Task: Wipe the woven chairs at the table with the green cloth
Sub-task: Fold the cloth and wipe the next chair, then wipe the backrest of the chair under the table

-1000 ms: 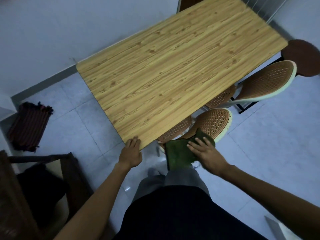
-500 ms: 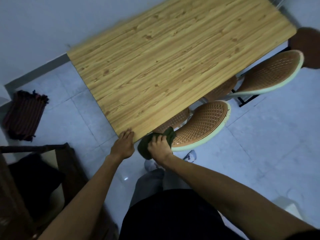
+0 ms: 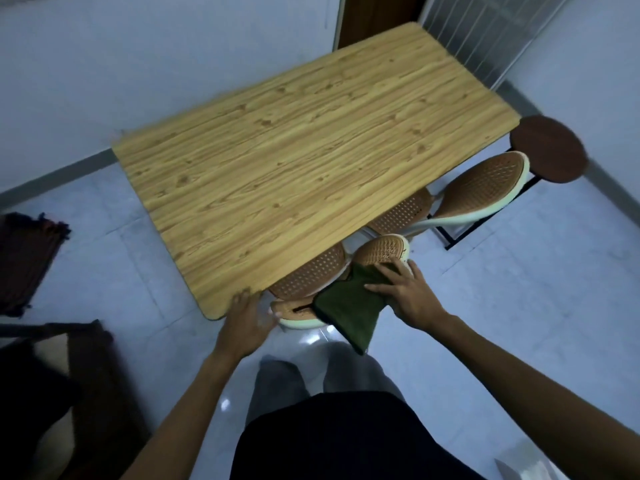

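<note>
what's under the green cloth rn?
The green cloth lies over the near woven chair's backrest top, pressed flat by the right hand. The perforated back shows beyond it; the covered rim section is hidden. One corner hangs free over the floor.

The person is reaching both bare arms forward and down. The left hand [image 3: 247,322] is lying palm down with fingers loosely spread, somewhat blurred. The right hand [image 3: 407,296] is pressing flat, fingers splayed and pointing left.
</note>
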Motion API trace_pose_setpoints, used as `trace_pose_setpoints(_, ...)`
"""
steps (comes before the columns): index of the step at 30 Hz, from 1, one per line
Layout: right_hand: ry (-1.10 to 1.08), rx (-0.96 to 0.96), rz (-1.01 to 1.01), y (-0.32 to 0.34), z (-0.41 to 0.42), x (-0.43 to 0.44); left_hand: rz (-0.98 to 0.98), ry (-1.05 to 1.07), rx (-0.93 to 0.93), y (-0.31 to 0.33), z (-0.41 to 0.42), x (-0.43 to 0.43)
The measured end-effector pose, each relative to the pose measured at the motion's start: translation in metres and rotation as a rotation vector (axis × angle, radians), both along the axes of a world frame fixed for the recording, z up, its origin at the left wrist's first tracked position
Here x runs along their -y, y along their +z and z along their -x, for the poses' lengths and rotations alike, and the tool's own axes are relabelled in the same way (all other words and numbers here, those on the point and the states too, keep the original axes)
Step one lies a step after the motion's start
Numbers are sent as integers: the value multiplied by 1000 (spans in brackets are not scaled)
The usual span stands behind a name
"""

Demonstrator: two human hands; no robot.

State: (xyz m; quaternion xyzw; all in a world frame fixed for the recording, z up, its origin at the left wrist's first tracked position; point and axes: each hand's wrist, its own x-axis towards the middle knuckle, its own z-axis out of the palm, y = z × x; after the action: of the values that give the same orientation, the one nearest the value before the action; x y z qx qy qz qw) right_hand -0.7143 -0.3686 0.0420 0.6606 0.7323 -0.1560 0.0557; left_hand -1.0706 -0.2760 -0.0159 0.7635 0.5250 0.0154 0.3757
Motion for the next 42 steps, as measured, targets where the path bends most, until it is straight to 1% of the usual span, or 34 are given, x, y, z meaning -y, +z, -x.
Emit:
trace_pose_setpoints(1,-36,-20,-14,-1,-9,1,23,-16,37,8,-17,11)
trace_pose_setpoints(3,-69,-68,-29,-9,-25,0,93,-19,45,14,-45,35)
trace_pose_setpoints(4,-55,-89,-15,-13,-32,-2,89,-18,23,14,-57,47)
trace_pose_setpoints(7,8,-170,15,-24,-62,-15,-25,-8,-65,6,-81,67)
trace_pose_setpoints(9,8,-237,29,-30,-81,-25,-97,69,-77,6,-90,72)
trace_pose_setpoints(12,-19,-308,68,-32,-113,-41,-135,180,-142,15,-108,79)
trace_pose_setpoints(15,12,-299,145,-30,-137,-62,-128,271,-186,13,-121,83)
trace_pose_setpoints(17,-1,-302,166,-26,-139,-69,-123,303,-210,11,-127,84)
trace_pose_setpoints(18,-57,-318,121,-25,-131,-67,-127,307,-220,11,-128,84)
trace_pose_setpoints(20,-248,-364,41,-23,-104,-54,-85,346,-243,11,-133,86)
trace_pose_setpoints(21,-327,-378,60,-26,-87,-47,-42,383,-256,12,-137,87)
trace_pose_setpoints(22,-385,-387,127,-29,-70,-43,12,426,-267,14,-142,88)
trace_pose_setpoints(24,-447,-374,199,-37,-47,-41,101,497,-274,18,-155,89)
trace_pose_setpoints(28,-610,-470,174,-56,-65,-73,146,545,-307,24,-165,85)
trace_pose_setpoints(31,-705,-586,327,-70,-96,-113,146,565,-305,23,-165,83)
trace_pose_setpoints(34,-834,-775,534,-83,-114,-146,164,562,-317,20,-165,82)
trace_pose_setpoints(35,-879,-797,602,-87,-116,-154,177,559,-324,19,-165,83)
trace_pose_setpoints(37,-897,-708,711,-92,-120,-169,195,566,-327,14,-164,83)
trace_pose_setpoints(39,-871,-635,763,-94,-121,-180,158,560,-337,14,-163,83)
trace_pose_setpoints(40,-840,-608,782,-93,-121,-185,134,556,-345,13,-163,84)
trace_pose_setpoints(42,-702,-597,800,-102,-121,-187,109,557,-356,11,-163,86)
